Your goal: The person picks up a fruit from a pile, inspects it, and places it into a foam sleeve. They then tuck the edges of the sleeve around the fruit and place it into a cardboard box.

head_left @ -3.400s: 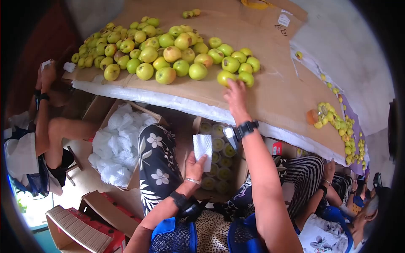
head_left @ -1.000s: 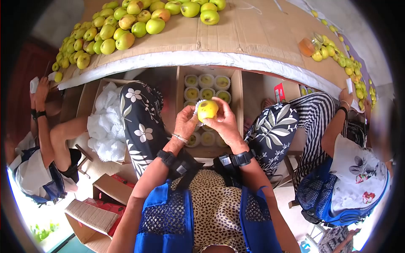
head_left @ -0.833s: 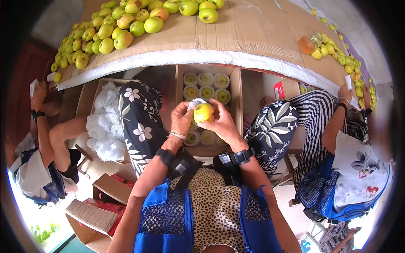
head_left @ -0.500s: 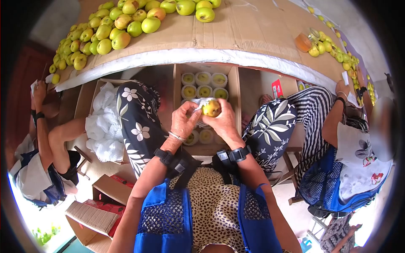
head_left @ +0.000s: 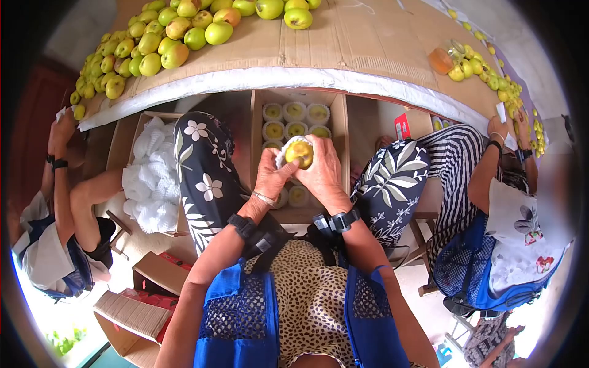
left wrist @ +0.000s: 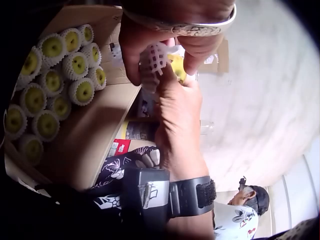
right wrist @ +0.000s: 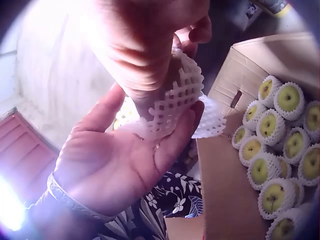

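Both hands meet over the box, around one yellow-green apple [head_left: 299,154] with a brown blemish. The left hand [head_left: 270,176] grips it from the left, its thumb on the fruit, with a white foam net [head_left: 281,157] between palm and apple. On the other side the right hand [head_left: 323,172] curls round the apple. In the right wrist view the foam net [right wrist: 172,107] is stretched partly over the fruit, with the right hand's fingers against it and the left palm [right wrist: 115,155] below. The left wrist view shows the apple [left wrist: 177,66] between the fingers.
A cardboard box [head_left: 345,122] below holds rows of netted apples [head_left: 294,111]. Loose apples [head_left: 175,55] are heaped on the cardboard-covered table [head_left: 331,46]. Foam nets [head_left: 150,178] fill a box at the left. Other people sit on both sides; empty cartons [head_left: 132,313] lie lower left.
The right hand has gone from the table apples to above the box, where both hands now hold an apple. Lately the apple has turned, its brown blemish facing up, and shifted slightly left.
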The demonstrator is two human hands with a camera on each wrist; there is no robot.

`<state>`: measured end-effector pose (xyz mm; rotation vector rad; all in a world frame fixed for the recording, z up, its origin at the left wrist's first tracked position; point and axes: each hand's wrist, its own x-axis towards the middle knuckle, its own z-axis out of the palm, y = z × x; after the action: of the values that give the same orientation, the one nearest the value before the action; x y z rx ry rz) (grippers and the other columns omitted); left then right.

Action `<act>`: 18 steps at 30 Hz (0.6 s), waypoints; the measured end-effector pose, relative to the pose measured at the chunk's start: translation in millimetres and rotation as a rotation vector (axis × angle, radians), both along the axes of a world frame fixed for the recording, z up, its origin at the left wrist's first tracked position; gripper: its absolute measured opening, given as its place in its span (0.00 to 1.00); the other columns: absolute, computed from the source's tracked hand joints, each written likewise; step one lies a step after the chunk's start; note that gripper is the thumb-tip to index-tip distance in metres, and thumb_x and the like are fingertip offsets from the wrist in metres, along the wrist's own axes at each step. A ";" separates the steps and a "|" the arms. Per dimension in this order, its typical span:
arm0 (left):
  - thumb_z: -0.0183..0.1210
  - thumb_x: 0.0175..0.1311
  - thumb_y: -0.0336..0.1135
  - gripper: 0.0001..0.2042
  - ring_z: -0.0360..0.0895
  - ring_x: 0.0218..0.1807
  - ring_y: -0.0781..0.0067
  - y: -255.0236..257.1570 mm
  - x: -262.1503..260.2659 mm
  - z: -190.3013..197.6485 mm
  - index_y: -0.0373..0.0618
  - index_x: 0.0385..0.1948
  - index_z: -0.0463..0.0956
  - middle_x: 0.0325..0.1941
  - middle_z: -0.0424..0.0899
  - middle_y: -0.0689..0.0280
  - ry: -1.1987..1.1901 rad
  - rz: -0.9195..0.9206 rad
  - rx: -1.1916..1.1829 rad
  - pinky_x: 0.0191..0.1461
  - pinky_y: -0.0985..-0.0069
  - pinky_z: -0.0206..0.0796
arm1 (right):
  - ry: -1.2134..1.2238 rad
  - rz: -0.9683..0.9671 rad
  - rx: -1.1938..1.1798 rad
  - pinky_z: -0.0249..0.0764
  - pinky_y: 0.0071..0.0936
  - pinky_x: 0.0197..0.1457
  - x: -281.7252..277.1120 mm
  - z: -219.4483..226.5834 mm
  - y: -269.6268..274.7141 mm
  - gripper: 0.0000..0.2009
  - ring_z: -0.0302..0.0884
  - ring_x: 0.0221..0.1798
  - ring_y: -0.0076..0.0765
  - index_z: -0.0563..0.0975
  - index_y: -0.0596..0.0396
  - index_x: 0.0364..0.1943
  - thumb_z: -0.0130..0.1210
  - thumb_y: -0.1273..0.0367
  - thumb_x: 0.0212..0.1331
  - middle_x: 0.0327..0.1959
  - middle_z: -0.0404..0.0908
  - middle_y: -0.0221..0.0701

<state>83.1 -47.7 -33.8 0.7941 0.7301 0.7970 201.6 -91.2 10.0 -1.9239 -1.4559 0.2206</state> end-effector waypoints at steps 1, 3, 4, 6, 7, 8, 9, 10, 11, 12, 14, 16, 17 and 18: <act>0.61 0.51 0.27 0.16 0.69 0.30 0.84 3.1 -2.1 -0.9 0.48 0.35 0.61 0.32 0.70 0.70 0.022 0.042 -0.035 0.31 0.86 0.64 | 0.114 0.029 0.042 0.69 0.34 0.41 1.1 -4.5 -0.1 0.28 0.70 0.41 0.43 0.66 0.54 0.45 0.64 0.69 0.34 0.39 0.69 0.38; 0.62 0.50 0.28 0.18 0.70 0.36 0.82 10.2 -7.2 3.5 0.47 0.37 0.60 0.36 0.71 0.68 0.038 0.055 -0.023 0.34 0.84 0.66 | 0.341 0.088 0.129 0.70 0.31 0.39 5.1 -11.5 -1.1 0.29 0.71 0.40 0.41 0.66 0.55 0.46 0.64 0.69 0.34 0.40 0.69 0.39; 0.61 0.50 0.28 0.18 0.70 0.37 0.82 11.1 -6.5 7.3 0.47 0.38 0.60 0.36 0.71 0.69 0.069 0.069 0.053 0.35 0.84 0.67 | 0.500 0.064 0.048 0.71 0.23 0.38 7.4 -6.6 -2.4 0.24 0.72 0.37 0.30 0.68 0.58 0.46 0.62 0.71 0.40 0.41 0.71 0.36; 0.60 0.52 0.29 0.20 0.70 0.44 0.78 8.8 -2.3 10.0 0.46 0.45 0.61 0.42 0.72 0.68 0.025 0.080 0.144 0.44 0.80 0.66 | 0.764 0.095 0.097 0.71 0.20 0.38 12.4 -15.5 -2.3 0.19 0.71 0.36 0.25 0.69 0.59 0.45 0.59 0.72 0.46 0.40 0.72 0.34; 0.59 0.52 0.29 0.21 0.69 0.46 0.78 8.8 -1.6 11.6 0.45 0.47 0.61 0.43 0.72 0.67 -0.003 0.043 0.129 0.47 0.79 0.65 | 0.895 0.111 0.123 0.71 0.18 0.38 14.8 -19.1 -1.9 0.17 0.71 0.35 0.22 0.70 0.60 0.44 0.57 0.73 0.49 0.40 0.73 0.32; 0.59 0.52 0.28 0.22 0.69 0.47 0.77 10.6 -2.5 14.2 0.44 0.49 0.61 0.45 0.71 0.66 -0.029 0.009 0.118 0.49 0.78 0.64 | 1.005 0.134 0.162 0.71 0.17 0.38 15.7 -21.8 -1.3 0.13 0.71 0.35 0.19 0.70 0.62 0.43 0.53 0.75 0.54 0.38 0.75 0.30; 0.59 0.53 0.28 0.23 0.68 0.49 0.76 12.3 -3.8 16.7 0.43 0.51 0.60 0.47 0.71 0.65 -0.054 -0.022 0.108 0.51 0.77 0.64 | 1.023 0.129 0.164 0.71 0.17 0.37 15.8 -21.7 -1.2 0.12 0.71 0.34 0.19 0.70 0.62 0.43 0.52 0.74 0.54 0.37 0.75 0.30; 0.58 0.54 0.28 0.26 0.67 0.51 0.75 11.7 -5.4 18.4 0.43 0.55 0.59 0.49 0.70 0.66 -0.056 -0.041 0.080 0.54 0.77 0.62 | 1.042 0.126 0.165 0.71 0.18 0.37 15.8 -21.5 -0.9 0.11 0.72 0.34 0.19 0.71 0.62 0.42 0.52 0.74 0.54 0.36 0.75 0.29; 0.58 0.53 0.28 0.27 0.67 0.51 0.75 12.4 -6.0 18.6 0.44 0.56 0.58 0.49 0.70 0.66 -0.059 -0.058 0.069 0.54 0.77 0.62 | 1.060 0.124 0.165 0.71 0.18 0.36 16.1 -21.3 -0.9 0.11 0.72 0.33 0.19 0.71 0.62 0.41 0.52 0.74 0.55 0.35 0.76 0.29; 0.58 0.53 0.28 0.27 0.67 0.51 0.75 13.0 -6.4 18.6 0.44 0.56 0.57 0.49 0.70 0.66 -0.063 -0.076 0.056 0.54 0.77 0.61 | 1.026 0.111 0.149 0.71 0.17 0.36 16.9 -22.6 -1.1 0.09 0.72 0.33 0.19 0.71 0.62 0.40 0.52 0.74 0.55 0.34 0.76 0.29; 0.58 0.52 0.26 0.29 0.66 0.52 0.74 12.2 -7.7 19.5 0.45 0.58 0.56 0.50 0.69 0.65 -0.040 -0.121 0.058 0.55 0.76 0.61 | 0.957 0.081 0.118 0.71 0.17 0.35 18.5 -27.0 -2.9 0.07 0.73 0.32 0.19 0.72 0.62 0.37 0.51 0.74 0.55 0.32 0.76 0.29; 0.58 0.51 0.25 0.31 0.66 0.53 0.74 11.4 -10.0 22.6 0.46 0.59 0.54 0.51 0.68 0.65 0.013 -0.172 0.091 0.55 0.76 0.60 | 0.814 0.075 0.099 0.70 0.17 0.35 16.0 -17.6 -4.1 0.05 0.73 0.31 0.19 0.73 0.61 0.34 0.51 0.75 0.54 0.32 0.76 0.29; 0.57 0.50 0.24 0.32 0.66 0.53 0.73 10.8 -10.2 20.5 0.46 0.59 0.53 0.51 0.68 0.65 0.041 -0.175 0.134 0.55 0.76 0.60 | 0.744 0.076 0.089 0.70 0.17 0.34 14.6 -14.5 -4.0 0.04 0.73 0.30 0.19 0.74 0.61 0.33 0.51 0.75 0.54 0.31 0.76 0.30; 0.57 0.50 0.23 0.33 0.66 0.53 0.73 10.2 -9.6 20.1 0.46 0.60 0.52 0.51 0.67 0.65 0.070 -0.177 0.179 0.55 0.77 0.60 | 0.748 0.064 0.096 0.70 0.17 0.34 13.5 -17.3 -3.5 0.04 0.73 0.30 0.20 0.74 0.60 0.33 0.51 0.75 0.54 0.31 0.76 0.30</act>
<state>73.5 -37.5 -13.7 1.0377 0.6463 0.6830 215.1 -94.8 -7.3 -1.4717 -0.9921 0.7883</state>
